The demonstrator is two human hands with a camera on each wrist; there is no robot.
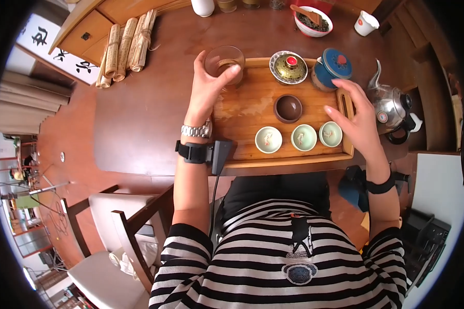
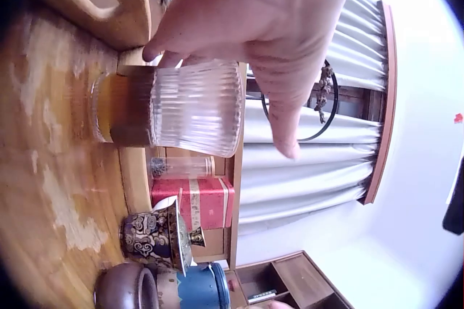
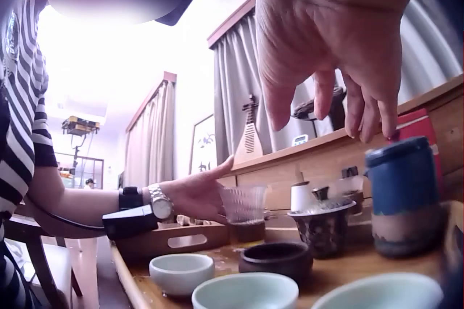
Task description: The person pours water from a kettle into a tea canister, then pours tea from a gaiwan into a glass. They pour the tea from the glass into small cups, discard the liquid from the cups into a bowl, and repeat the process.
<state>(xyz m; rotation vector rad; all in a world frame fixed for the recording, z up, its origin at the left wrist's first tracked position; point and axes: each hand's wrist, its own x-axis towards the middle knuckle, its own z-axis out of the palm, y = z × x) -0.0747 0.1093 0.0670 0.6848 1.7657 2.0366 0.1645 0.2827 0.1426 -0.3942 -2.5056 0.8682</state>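
My left hand (image 1: 206, 91) is spread around a ribbed glass cup (image 2: 199, 110) holding amber liquid, thumb stretched out past its rim. The glass stands on a wooden tray (image 1: 242, 121), toward its far left corner. Over the tray's right side, my right hand (image 1: 360, 113) hovers with fingers apart and nothing between them. Nearest to it are a blue-lidded canister (image 1: 322, 77) and a pale green teacup (image 1: 330, 134). Two more pale cups (image 1: 268, 139) line the near edge. Between the hands sit a dark brown cup (image 1: 288, 108) and a patterned lidded bowl (image 1: 289, 68).
A steel kettle (image 1: 392, 105) stands right of the tray. Behind lie a bowl of dark leaves (image 1: 314, 32) with a wooden scoop (image 1: 305, 15) and a white cup (image 1: 366, 23). Rolled bamboo scrolls (image 1: 126, 49) are at back left; a chair (image 1: 100, 280) stands at lower left.
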